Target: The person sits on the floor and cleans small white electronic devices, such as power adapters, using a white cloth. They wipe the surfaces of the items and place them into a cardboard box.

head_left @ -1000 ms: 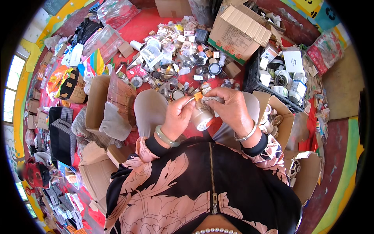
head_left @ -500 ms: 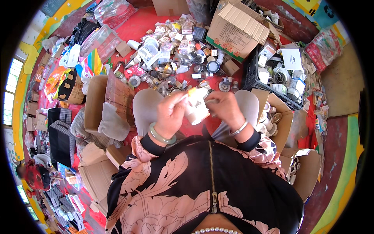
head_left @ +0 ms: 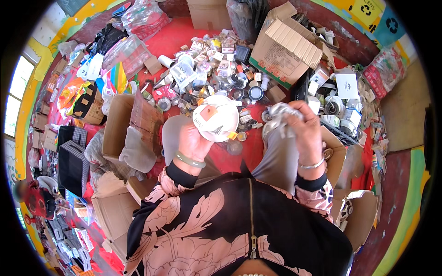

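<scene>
My left hand [head_left: 189, 143] is closed on a white round light fitting [head_left: 224, 115], its wide disc face turned up. A small brownish-orange square and dark marks show on that face, and an orange-yellow tab [head_left: 233, 135] sticks out at its lower edge. My fingers are partly hidden under the fitting. Over my right knee, my right hand [head_left: 306, 131] grips a crumpled grey-white cloth [head_left: 282, 115], which is apart from the fitting. The hand is slightly blurred.
A heap of small lamps and boxes [head_left: 223, 69] covers the red floor ahead. At right stand a black crate [head_left: 338, 133] of fittings and an open carton [head_left: 338, 149]. Left of my knee is a carton [head_left: 115, 124] with a grey cloth [head_left: 136, 154] hanging over its side.
The fitting, side-on between both hands before, now shows its round face in my left hand, a little to the left. My right hand has moved away to the right and now holds the cloth.
</scene>
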A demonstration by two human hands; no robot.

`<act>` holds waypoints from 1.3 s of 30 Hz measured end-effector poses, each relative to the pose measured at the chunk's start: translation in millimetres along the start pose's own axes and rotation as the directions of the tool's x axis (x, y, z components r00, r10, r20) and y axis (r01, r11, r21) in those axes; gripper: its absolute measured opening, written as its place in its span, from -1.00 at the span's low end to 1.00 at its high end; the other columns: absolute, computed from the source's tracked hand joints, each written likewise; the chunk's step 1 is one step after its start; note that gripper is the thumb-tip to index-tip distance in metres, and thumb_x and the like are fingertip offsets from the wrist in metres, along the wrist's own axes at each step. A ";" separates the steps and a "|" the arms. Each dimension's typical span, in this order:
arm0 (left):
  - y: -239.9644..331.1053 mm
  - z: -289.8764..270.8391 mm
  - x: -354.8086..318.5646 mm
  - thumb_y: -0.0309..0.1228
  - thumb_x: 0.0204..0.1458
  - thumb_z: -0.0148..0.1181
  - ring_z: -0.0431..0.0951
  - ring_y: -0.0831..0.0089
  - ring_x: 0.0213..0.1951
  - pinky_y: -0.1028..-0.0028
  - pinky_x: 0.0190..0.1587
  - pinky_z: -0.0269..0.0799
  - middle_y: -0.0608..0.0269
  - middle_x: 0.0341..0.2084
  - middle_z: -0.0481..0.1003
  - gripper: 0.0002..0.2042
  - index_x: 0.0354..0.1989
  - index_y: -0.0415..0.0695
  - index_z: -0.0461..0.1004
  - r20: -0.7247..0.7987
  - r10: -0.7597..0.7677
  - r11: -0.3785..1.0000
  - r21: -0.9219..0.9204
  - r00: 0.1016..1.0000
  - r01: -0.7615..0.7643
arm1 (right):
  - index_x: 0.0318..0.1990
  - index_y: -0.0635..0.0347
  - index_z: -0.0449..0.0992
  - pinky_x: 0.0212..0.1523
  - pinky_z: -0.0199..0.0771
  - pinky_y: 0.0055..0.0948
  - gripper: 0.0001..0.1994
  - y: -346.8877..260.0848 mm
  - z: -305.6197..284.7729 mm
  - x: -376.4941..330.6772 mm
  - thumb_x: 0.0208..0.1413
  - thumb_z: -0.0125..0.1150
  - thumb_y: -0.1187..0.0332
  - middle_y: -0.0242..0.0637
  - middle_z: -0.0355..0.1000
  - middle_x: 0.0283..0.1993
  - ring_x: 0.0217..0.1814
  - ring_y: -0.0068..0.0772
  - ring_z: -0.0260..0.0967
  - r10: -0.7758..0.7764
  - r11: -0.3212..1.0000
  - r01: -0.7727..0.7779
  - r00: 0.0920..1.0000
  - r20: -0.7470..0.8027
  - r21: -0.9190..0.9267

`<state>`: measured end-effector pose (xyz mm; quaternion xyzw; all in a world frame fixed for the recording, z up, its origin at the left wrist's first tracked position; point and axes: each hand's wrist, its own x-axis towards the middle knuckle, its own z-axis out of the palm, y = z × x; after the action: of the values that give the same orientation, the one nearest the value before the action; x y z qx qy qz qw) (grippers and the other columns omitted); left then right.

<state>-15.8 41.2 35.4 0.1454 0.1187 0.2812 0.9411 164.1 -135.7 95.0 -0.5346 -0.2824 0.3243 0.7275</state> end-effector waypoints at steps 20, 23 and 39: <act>-26.3 7.7 -5.7 -0.43 0.15 -0.07 0.51 0.37 -0.17 0.42 -0.08 0.43 0.12 -0.23 0.48 -0.78 -0.12 -0.30 0.38 -0.027 0.221 0.949 0.235 0.975 -0.209 | -0.35 0.25 0.44 -0.38 0.41 -0.31 -0.78 60.9 48.2 -13.6 -0.25 0.14 0.65 -0.17 0.37 -0.40 -0.39 -0.10 0.38 -0.519 0.446 0.499 0.821 0.239 -0.743; -24.9 -1.1 1.1 -0.41 0.15 -0.06 0.51 0.35 -0.17 0.39 -0.07 0.42 0.12 -0.20 0.47 -0.76 -0.10 -0.30 0.36 -0.073 0.214 0.956 0.221 0.974 -0.194 | -0.36 0.27 0.46 -0.41 0.40 -0.32 -0.81 68.4 51.9 -18.8 -0.23 0.12 0.64 -0.14 0.38 -0.42 -0.42 -0.07 0.38 -0.376 0.536 0.413 0.898 0.230 -0.736; -15.0 18.6 21.3 -0.39 0.20 -0.20 0.42 0.31 -0.03 0.30 0.04 0.33 0.10 -0.07 0.41 -0.71 -0.01 -0.28 0.30 -0.120 0.293 0.947 0.173 0.949 -0.270 | -0.28 0.25 0.52 -0.35 0.42 -0.46 -0.74 46.3 60.7 -11.3 -0.24 0.19 0.60 -0.24 0.40 -0.34 -0.38 -0.32 0.38 -0.559 0.413 0.636 0.742 0.370 -0.652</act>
<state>14.7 37.4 44.6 0.2125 0.1856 0.4125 0.8661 103.1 -98.1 66.2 -0.6302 -0.5939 -0.0769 0.4941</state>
